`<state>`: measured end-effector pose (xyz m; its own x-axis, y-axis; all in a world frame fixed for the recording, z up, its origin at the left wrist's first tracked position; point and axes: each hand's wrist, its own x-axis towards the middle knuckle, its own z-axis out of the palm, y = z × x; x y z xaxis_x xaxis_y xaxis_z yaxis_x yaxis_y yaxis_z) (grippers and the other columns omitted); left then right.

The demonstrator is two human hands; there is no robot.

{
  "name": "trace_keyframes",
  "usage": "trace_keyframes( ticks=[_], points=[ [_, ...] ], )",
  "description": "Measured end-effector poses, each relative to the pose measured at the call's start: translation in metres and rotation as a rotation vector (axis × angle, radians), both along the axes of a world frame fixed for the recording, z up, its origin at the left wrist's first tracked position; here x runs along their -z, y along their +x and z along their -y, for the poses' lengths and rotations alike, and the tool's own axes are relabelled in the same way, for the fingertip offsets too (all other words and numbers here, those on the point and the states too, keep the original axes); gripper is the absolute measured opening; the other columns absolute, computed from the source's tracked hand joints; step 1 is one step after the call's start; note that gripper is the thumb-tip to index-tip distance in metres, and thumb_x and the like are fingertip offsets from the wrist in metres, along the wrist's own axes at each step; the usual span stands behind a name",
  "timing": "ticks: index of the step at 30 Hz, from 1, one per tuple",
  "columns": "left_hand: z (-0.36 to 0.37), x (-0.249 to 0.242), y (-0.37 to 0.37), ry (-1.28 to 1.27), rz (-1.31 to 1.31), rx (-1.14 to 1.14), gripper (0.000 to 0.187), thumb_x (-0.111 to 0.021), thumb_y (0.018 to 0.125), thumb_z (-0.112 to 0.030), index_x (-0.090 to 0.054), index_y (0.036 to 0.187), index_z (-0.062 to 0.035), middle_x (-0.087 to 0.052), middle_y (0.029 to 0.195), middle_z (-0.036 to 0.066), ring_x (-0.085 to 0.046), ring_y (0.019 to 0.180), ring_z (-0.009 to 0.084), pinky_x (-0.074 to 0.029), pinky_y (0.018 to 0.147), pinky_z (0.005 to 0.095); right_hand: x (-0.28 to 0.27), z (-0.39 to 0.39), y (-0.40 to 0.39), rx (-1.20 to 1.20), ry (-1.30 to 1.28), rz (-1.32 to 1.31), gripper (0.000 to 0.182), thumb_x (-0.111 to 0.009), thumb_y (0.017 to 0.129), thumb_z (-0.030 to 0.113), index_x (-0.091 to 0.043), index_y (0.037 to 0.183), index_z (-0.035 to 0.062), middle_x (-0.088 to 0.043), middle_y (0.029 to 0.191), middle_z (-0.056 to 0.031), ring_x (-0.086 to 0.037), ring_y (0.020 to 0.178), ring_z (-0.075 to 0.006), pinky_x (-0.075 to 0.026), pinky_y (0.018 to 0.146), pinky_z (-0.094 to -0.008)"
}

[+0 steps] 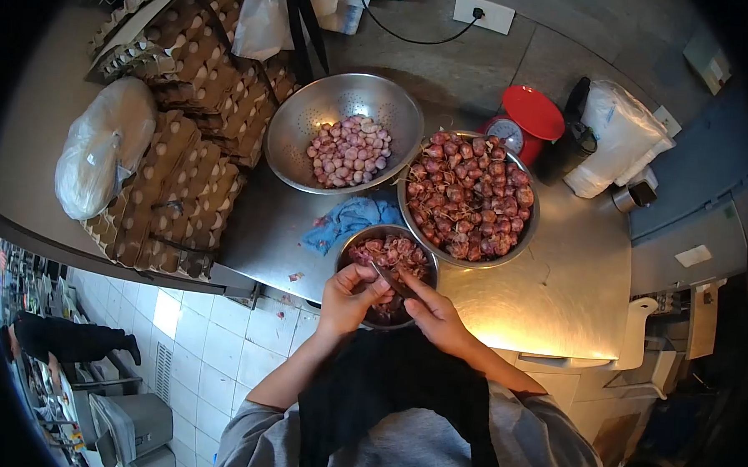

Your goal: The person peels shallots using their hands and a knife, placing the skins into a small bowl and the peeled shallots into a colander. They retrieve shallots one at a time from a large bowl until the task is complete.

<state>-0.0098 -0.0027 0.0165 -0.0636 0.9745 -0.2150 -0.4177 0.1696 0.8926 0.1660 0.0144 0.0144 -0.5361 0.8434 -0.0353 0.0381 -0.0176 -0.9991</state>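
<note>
Both forearms come in from below, bent at the elbows so the hands meet over the small bowl [388, 234] at the near edge of the steel table [555, 283]. The left hand [348, 297] is curled, its fingers pressed together around a shallot I can barely see; the right hand [434, 314] pinches a small knife [386, 277] whose blade points toward the left thumb. Three metal bowls in all — the small one with peelings, a colander [304, 122] with peeled shallots, and a wide bowl [467, 196] heaped with unpeeled ones. One blue cloth [345, 220] lies between them, one red scale [525, 119] behind.
</note>
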Motion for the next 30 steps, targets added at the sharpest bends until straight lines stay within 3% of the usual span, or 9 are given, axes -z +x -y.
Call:
trace_keyframes(
  ticks=[1, 4, 7, 10, 15, 18, 24, 28, 30],
  points=[
    [0.002, 0.000, 0.003, 0.010, -0.059, -0.005, 0.012, -0.062, 0.078, -0.002, -0.055, 0.088, -0.0009, -0.060, 0.084, 0.006, -0.060, 0.074, 0.0133, -0.052, 0.068, 0.0274, 0.001, 0.001, -0.001, 0.013, 0.035, -0.003, 0.041, -0.050, 0.088, 0.015, -0.039, 0.127, 0.0044, -0.052, 0.112, -0.0060, -0.049, 0.094, -0.0095, -0.038, 0.083, -0.0221],
    [0.008, 0.000, 0.012, 0.049, -0.190, -0.028, 0.013, -0.062, 0.077, 0.000, -0.054, 0.088, 0.0001, -0.061, 0.083, 0.005, -0.059, 0.074, 0.0112, -0.051, 0.067, 0.0245, 0.007, 0.000, -0.002, 0.002, -0.026, -0.099, 0.036, -0.046, 0.090, 0.015, -0.036, 0.124, 0.0087, -0.045, 0.070, 0.0038, -0.037, 0.054, -0.0028, -0.029, 0.048, -0.0161],
    [0.011, -0.001, 0.019, 0.088, -0.225, -0.051, 0.014, -0.061, 0.077, 0.003, -0.053, 0.088, 0.0001, -0.061, 0.083, 0.006, -0.058, 0.073, 0.0096, -0.050, 0.065, 0.0227, 0.008, -0.001, -0.004, -0.008, -0.135, -0.168, 0.029, -0.046, 0.090, 0.016, -0.036, 0.117, 0.0100, -0.037, 0.062, 0.0037, -0.035, 0.050, -0.0034, -0.027, 0.045, -0.0170],
    [0.013, -0.002, 0.020, 0.107, -0.318, -0.039, 0.015, -0.061, 0.077, 0.003, -0.053, 0.090, 0.0007, -0.061, 0.083, 0.005, -0.058, 0.074, 0.0087, -0.049, 0.067, 0.0215, 0.011, -0.001, -0.003, 0.012, -0.207, -0.169, 0.027, -0.049, 0.089, 0.016, -0.040, 0.113, 0.0074, -0.046, 0.082, 0.0013, -0.041, 0.071, -0.0042, -0.036, 0.063, -0.0177],
    [0.017, -0.008, 0.018, 0.149, -0.555, 0.045, 0.020, -0.062, 0.077, 0.002, -0.054, 0.096, 0.0021, -0.061, 0.086, 0.005, -0.058, 0.079, 0.0097, -0.047, 0.072, 0.0210, 0.002, -0.003, -0.006, -0.003, -0.360, -0.265, 0.015, -0.046, 0.090, 0.017, -0.038, 0.101, 0.0111, -0.036, 0.063, 0.0043, -0.034, 0.051, -0.0032, -0.027, 0.045, -0.0165],
    [0.016, -0.001, 0.014, 0.133, -0.463, 0.088, 0.022, -0.060, 0.079, 0.000, -0.054, 0.100, 0.0023, -0.061, 0.091, 0.006, -0.057, 0.086, 0.0104, -0.046, 0.076, 0.0227, -0.005, -0.006, -0.003, -0.020, -0.481, -0.309, 0.012, -0.044, 0.091, 0.019, -0.037, 0.097, 0.0121, -0.034, 0.059, 0.0041, -0.031, 0.046, -0.0037, -0.024, 0.041, -0.0171],
    [0.006, 0.011, 0.018, -0.033, 0.211, -0.055, 0.028, -0.061, 0.080, -0.004, -0.053, 0.106, -0.0006, -0.057, 0.097, 0.006, -0.054, 0.089, 0.0111, -0.047, 0.076, 0.0229, -0.006, -0.008, -0.007, -0.003, -0.431, -0.308, 0.012, -0.042, 0.092, 0.021, -0.036, 0.098, 0.0119, -0.034, 0.058, 0.0034, -0.032, 0.046, -0.0040, -0.025, 0.041, -0.0169],
    [0.006, 0.018, 0.019, 0.060, -0.024, -0.083, 0.026, -0.061, 0.080, -0.003, -0.053, 0.104, -0.0002, -0.057, 0.095, 0.005, -0.054, 0.087, 0.0107, -0.047, 0.078, 0.0249, -0.006, -0.004, -0.017, -0.019, -0.275, -0.229, 0.009, -0.039, 0.093, 0.020, -0.035, 0.099, 0.0144, -0.033, 0.055, 0.0023, -0.029, 0.043, -0.0052, -0.023, 0.039, -0.0173],
    [0.005, 0.022, 0.017, 0.083, -0.077, -0.074, 0.025, -0.061, 0.080, -0.005, -0.053, 0.103, 0.0010, -0.057, 0.095, 0.005, -0.054, 0.089, 0.0114, -0.048, 0.080, 0.0274, -0.008, -0.004, -0.016, -0.033, -0.325, -0.240, 0.010, -0.039, 0.093, 0.020, -0.035, 0.099, 0.0144, -0.033, 0.055, 0.0023, -0.029, 0.043, -0.0051, -0.023, 0.038, -0.0172]
  ],
)
